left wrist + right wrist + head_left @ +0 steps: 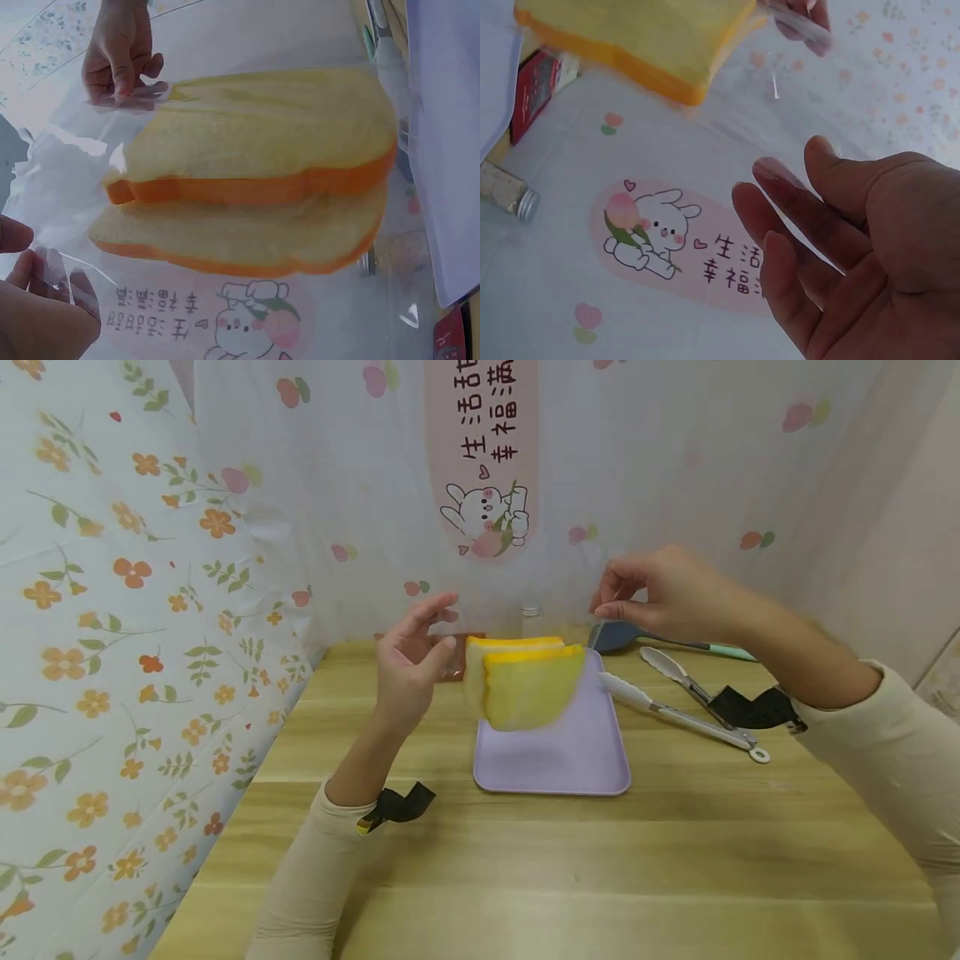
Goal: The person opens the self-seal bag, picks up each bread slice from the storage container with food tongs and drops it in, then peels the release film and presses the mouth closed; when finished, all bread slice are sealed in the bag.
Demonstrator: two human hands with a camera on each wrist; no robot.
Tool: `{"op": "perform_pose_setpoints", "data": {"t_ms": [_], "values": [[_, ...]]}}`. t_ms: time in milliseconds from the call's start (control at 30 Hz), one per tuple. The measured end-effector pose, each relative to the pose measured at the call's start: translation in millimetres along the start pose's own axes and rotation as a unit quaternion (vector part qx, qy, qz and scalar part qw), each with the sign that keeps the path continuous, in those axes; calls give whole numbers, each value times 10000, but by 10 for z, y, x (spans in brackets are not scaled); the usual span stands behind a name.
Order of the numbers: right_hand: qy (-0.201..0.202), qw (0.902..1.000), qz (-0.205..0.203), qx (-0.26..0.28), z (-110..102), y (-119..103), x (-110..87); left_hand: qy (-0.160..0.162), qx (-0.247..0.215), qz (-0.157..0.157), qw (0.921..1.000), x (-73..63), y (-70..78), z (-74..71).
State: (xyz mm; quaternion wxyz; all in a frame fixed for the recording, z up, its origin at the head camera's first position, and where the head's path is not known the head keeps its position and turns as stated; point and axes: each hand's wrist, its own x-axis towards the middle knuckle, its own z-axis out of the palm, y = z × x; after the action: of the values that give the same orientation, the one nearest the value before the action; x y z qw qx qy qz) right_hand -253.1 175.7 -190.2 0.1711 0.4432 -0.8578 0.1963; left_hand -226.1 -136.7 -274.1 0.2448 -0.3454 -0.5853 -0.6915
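Two bread slices with orange-yellow crusts hang inside a clear plastic bag above a purple tray. My left hand holds one side of the bag's top; in the left wrist view its film lies over the fingers. On the opposite side, my right hand pinches the film between thumb and fingers. The right wrist view shows the thumb and index fingertip of the right hand close together at the film. Both slices tilt within the bag, one in front of the other.
To the right on the wooden table lie metal tongs with pale tips and a dark spatula with a green handle. Behind the bread stand a small lidded jar and a red packet. A patterned curtain backs the table.
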Motion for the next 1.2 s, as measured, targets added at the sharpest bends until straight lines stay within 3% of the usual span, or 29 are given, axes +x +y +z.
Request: {"op": "perform_pose_setpoints", "data": {"t_ms": [233,333,467,633,733,800,933,1200], "values": [[720,9973,31,156,-8,-29,12,473,275,64,9985,0,-53,-11],[906,9956,116,187,7,-43,33,842,336,260,9955,4,-85,5],[1055,9905,419,781,47,-26,37,1419,157,490,9885,35,-138,68],[1335,9743,841,1610,143,56,33,1986,-195,531,9785,71,-182,151],[1675,9577,1050,2091,208,104,24,2180,-353,453,9743,76,-183,187],[1942,9448,1140,2378,241,131,12,2213,-354,390,9738,76,-178,204],[2308,9282,1243,2640,286,203,-5,2078,-145,241,9778,76,-170,213],[2409,9107,1115,3164,331,329,-54,1461,216,-201,9888,70,-170,161]]}}
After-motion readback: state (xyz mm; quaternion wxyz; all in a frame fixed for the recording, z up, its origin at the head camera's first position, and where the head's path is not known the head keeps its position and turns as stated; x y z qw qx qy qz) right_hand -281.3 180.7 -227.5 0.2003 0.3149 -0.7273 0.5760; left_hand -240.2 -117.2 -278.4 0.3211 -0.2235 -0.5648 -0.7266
